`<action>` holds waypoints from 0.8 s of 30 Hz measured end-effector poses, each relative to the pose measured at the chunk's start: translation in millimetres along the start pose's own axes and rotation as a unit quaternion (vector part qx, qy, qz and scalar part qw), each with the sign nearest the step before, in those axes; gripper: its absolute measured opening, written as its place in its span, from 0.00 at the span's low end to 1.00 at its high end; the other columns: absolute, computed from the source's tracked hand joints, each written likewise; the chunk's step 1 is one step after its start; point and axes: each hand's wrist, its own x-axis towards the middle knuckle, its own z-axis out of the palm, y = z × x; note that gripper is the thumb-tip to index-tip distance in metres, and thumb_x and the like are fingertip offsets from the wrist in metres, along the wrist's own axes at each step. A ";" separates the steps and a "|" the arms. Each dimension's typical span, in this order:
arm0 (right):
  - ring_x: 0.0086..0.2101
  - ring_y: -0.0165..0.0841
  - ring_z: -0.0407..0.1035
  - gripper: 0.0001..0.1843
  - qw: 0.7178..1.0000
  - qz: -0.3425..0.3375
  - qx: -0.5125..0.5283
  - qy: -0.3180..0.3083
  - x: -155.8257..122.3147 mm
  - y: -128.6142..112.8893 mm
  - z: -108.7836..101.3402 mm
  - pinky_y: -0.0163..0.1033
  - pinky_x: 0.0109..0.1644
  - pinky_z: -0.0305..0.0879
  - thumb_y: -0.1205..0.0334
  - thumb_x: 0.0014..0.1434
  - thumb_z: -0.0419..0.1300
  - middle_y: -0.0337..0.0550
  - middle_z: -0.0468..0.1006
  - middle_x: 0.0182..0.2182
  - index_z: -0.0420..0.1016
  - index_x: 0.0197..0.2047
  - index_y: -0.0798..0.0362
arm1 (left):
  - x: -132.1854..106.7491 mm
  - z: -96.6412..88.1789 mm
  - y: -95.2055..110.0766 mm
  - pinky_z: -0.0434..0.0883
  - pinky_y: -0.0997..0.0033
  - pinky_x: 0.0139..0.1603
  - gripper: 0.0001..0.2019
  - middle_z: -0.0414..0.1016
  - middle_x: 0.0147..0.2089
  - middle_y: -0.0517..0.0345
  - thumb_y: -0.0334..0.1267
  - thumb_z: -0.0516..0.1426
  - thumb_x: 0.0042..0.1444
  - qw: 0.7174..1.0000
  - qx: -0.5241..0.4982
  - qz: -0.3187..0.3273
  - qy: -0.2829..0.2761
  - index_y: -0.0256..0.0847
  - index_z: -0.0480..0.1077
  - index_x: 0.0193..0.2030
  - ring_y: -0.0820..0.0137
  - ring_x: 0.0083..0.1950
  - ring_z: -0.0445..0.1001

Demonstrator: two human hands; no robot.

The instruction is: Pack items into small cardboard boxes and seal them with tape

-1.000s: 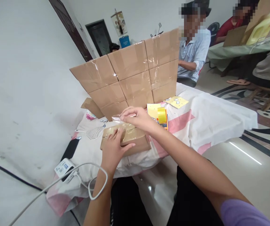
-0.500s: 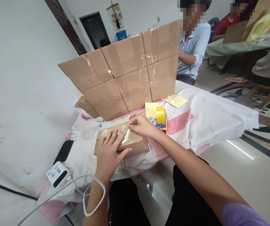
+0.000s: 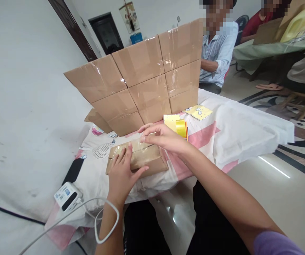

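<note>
Printed cloth (image 3: 242, 124) bears a cardboard box (image 3: 148, 154), left fingers (image 3: 128, 154) spread on it, right fingers (image 3: 153, 130) curled, grip unclear.

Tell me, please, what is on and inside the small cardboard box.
On the small cardboard box, the left hand rests and shiny clear tape shows. The right hand is over its far side; whether it touches is unclear. The closed top hides the inside.

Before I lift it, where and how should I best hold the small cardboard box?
Probably by its two short ends, one hand from each side: the cardboard box lies flat, longer than wide, its right end uncovered; the left hand rests on its left part.
</note>
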 end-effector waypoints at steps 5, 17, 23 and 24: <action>0.51 0.37 0.68 0.05 0.973 0.047 -0.212 0.083 16.3 37.8 4.0 0.45 0.59 0.59 0.67 0.55 0.65 0.44 0.76 0.47 0.80 0.27 0.52 | -1.6 0.0 -1.6 0.64 0.44 0.64 0.45 0.67 0.67 0.41 0.61 0.57 0.59 0.999 0.011 0.038 0.003 0.40 0.47 0.75 0.46 0.68 0.65; 0.53 0.43 0.62 0.03 0.930 0.078 -0.345 0.098 17.9 45.9 8.8 0.52 0.58 0.51 0.61 0.53 0.65 0.42 0.75 0.47 0.79 0.30 0.51 | -2.9 -5.9 -0.1 0.62 0.41 0.65 0.27 0.59 0.72 0.47 0.56 0.55 0.63 0.998 0.027 0.040 -0.049 0.55 0.67 0.66 0.47 0.71 0.61; 0.54 0.44 0.61 0.04 0.937 0.059 -0.329 0.103 17.5 44.5 7.8 0.53 0.60 0.50 0.62 0.54 0.66 0.43 0.74 0.50 0.79 0.28 0.51 | -2.6 -6.0 1.0 0.61 0.41 0.66 0.27 0.59 0.72 0.48 0.56 0.55 0.63 0.998 0.020 0.037 -0.042 0.53 0.66 0.67 0.47 0.71 0.60; 0.54 0.43 0.62 0.05 0.943 0.041 -0.311 0.107 17.1 42.2 7.0 0.53 0.61 0.50 0.63 0.55 0.66 0.43 0.74 0.51 0.78 0.28 0.52 | -2.1 -5.9 0.9 0.61 0.42 0.66 0.28 0.60 0.72 0.47 0.57 0.55 0.63 0.998 0.022 0.037 -0.041 0.51 0.66 0.67 0.47 0.71 0.61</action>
